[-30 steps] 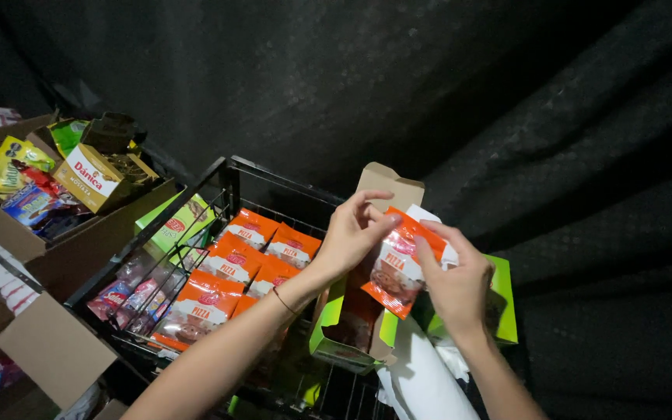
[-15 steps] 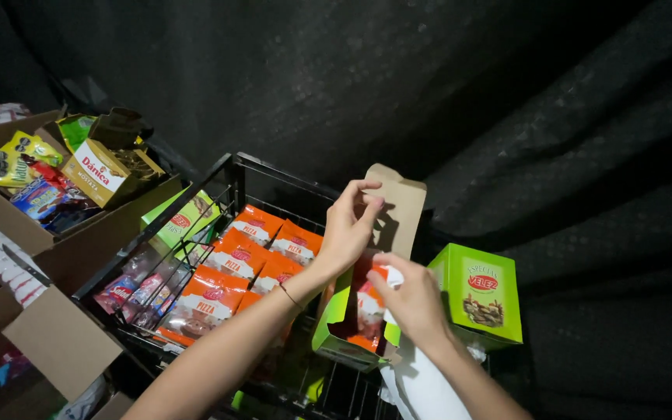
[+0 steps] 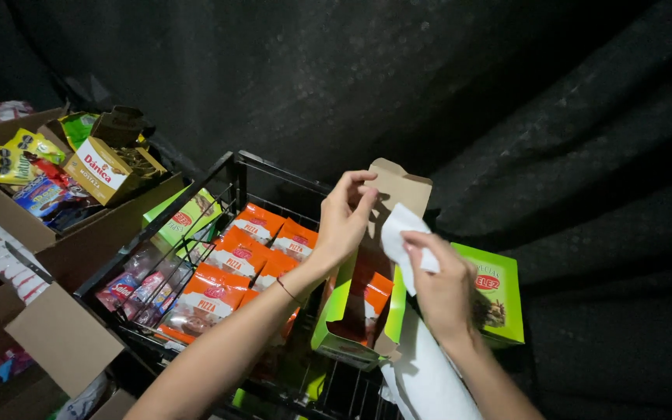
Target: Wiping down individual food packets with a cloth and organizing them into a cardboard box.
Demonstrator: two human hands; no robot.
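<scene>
Left hand (image 3: 345, 222) pinches cardboard flap (image 3: 398, 187); right hand (image 3: 443, 292) clasps white sheet (image 3: 400, 233).

Both bare forearms reach up from below. Left hand (image 3: 344, 222) raised, fingers (image 3: 359, 204) curled in a pinch. Right hand (image 3: 441, 284) lower, just beside, fingers closed in a pinch.

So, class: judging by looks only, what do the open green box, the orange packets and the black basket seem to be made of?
Open green box: thin cardboard, probably; its raised flap shows a plain matte brown inside while the outside is printed glossy green.
Orange packets: likely plastic film, since they crinkle and catch glints of light.
Black basket: seemingly metal wire with a dark coating, built of thin straight rods in a grid.
</scene>
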